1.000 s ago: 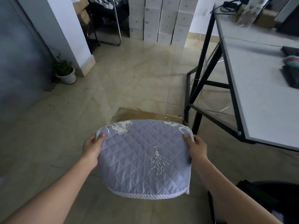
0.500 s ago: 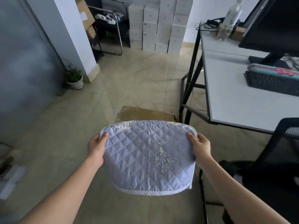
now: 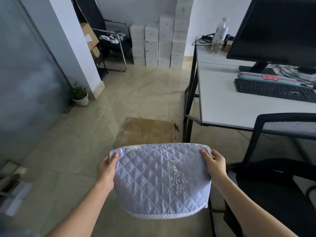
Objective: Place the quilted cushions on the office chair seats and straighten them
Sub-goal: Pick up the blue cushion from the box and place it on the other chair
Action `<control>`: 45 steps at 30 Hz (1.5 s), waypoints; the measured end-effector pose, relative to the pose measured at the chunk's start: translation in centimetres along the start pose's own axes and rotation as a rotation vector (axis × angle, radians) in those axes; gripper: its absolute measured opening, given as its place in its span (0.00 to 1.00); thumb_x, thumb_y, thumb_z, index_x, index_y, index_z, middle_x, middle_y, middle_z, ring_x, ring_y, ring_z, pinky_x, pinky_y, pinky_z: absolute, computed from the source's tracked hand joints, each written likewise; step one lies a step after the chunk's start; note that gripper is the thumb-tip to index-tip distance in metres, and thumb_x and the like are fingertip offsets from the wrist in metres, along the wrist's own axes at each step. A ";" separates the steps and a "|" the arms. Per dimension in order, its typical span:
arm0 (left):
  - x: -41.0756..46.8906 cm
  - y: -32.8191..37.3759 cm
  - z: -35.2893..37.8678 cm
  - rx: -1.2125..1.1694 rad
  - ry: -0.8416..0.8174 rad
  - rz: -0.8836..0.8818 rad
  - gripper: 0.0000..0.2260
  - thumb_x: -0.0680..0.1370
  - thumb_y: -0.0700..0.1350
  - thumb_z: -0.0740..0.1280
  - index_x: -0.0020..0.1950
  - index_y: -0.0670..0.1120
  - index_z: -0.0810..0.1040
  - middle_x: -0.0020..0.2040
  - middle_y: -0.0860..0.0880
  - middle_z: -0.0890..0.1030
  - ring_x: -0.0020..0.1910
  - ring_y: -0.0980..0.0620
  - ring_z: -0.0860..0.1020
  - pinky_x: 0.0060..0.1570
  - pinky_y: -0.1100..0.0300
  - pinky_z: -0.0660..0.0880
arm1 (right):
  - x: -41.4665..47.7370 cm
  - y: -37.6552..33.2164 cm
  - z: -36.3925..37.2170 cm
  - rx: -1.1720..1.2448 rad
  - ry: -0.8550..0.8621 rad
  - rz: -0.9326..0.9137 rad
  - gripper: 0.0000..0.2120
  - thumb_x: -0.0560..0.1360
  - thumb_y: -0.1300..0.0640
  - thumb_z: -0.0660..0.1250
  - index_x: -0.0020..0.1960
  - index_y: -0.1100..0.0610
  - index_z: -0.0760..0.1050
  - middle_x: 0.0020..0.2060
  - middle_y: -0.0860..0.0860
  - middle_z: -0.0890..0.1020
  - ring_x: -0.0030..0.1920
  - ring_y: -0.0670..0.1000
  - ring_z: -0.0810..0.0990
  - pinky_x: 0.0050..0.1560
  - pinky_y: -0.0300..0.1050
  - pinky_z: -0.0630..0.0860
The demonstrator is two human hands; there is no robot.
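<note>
A pale blue quilted cushion (image 3: 153, 182) with a white branch pattern and striped edging hangs in the air in front of me. My left hand (image 3: 106, 170) grips its left upper edge and my right hand (image 3: 216, 165) grips its right upper corner. A black office chair (image 3: 273, 185) with a mesh back stands to the right of the cushion, its dark seat bare and partly behind my right arm.
A white desk (image 3: 239, 106) with black legs holds a monitor (image 3: 277, 29), keyboard (image 3: 273, 90) and bottle. A flattened cardboard box (image 3: 147, 132) lies on the tiled floor ahead. A potted plant (image 3: 79, 96), stacked white boxes (image 3: 162, 45) and another chair stand further back.
The view has swung right and up, bringing the office chair, monitor and keyboard into sight. Both hands keep the same grip on the cushion, which now hangs closer to the chair.
</note>
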State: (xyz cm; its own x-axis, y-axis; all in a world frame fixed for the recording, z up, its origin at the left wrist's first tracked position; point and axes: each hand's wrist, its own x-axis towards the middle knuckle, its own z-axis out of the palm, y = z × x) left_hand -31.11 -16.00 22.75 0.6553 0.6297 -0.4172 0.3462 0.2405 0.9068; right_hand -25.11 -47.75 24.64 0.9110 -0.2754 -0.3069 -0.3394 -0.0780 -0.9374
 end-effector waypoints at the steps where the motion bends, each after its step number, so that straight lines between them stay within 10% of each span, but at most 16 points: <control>1: -1.0 -0.1 -0.1 -0.003 0.001 -0.001 0.06 0.75 0.47 0.68 0.40 0.46 0.79 0.43 0.41 0.81 0.47 0.44 0.79 0.53 0.46 0.76 | -0.5 -0.1 -0.8 0.002 -0.004 -0.007 0.12 0.73 0.55 0.70 0.47 0.65 0.78 0.38 0.54 0.80 0.41 0.53 0.77 0.45 0.47 0.76; 29: -29.8 -0.8 13.7 -0.019 -0.133 0.056 0.08 0.76 0.46 0.68 0.52 0.46 0.76 0.46 0.44 0.79 0.46 0.46 0.76 0.49 0.53 0.72 | -8.5 -2.7 -33.0 0.124 -0.005 -0.052 0.09 0.75 0.57 0.67 0.55 0.54 0.75 0.45 0.50 0.81 0.47 0.50 0.81 0.51 0.49 0.78; 35: -35.5 -3.6 19.5 -0.013 -0.128 0.018 0.10 0.74 0.50 0.69 0.49 0.45 0.79 0.53 0.40 0.82 0.52 0.41 0.79 0.57 0.44 0.75 | -6.6 -3.1 -41.8 0.081 0.026 -0.089 0.08 0.75 0.59 0.66 0.54 0.56 0.76 0.43 0.49 0.81 0.40 0.44 0.79 0.31 0.27 0.75; 40: -40.2 -5.8 24.4 -0.028 -0.119 0.002 0.08 0.74 0.50 0.69 0.46 0.46 0.78 0.49 0.41 0.81 0.52 0.40 0.80 0.56 0.43 0.76 | -5.0 -2.6 -48.4 0.051 0.022 -0.078 0.08 0.74 0.58 0.67 0.54 0.54 0.76 0.44 0.50 0.81 0.42 0.47 0.79 0.46 0.42 0.77; 45: -43.5 -8.0 28.2 -0.018 -0.111 -0.002 0.12 0.74 0.50 0.68 0.51 0.43 0.79 0.49 0.41 0.82 0.50 0.42 0.80 0.55 0.46 0.76 | -3.6 -1.9 -53.3 0.041 0.017 -0.086 0.06 0.75 0.60 0.66 0.52 0.55 0.74 0.40 0.47 0.79 0.39 0.43 0.77 0.32 0.30 0.75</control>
State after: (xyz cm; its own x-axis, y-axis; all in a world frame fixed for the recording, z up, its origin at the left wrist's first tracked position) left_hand -43.48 -66.10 31.93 0.7250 0.5441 -0.4223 0.3363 0.2554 0.9064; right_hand -40.23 -97.70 36.35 0.9321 -0.2856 -0.2229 -0.2502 -0.0624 -0.9662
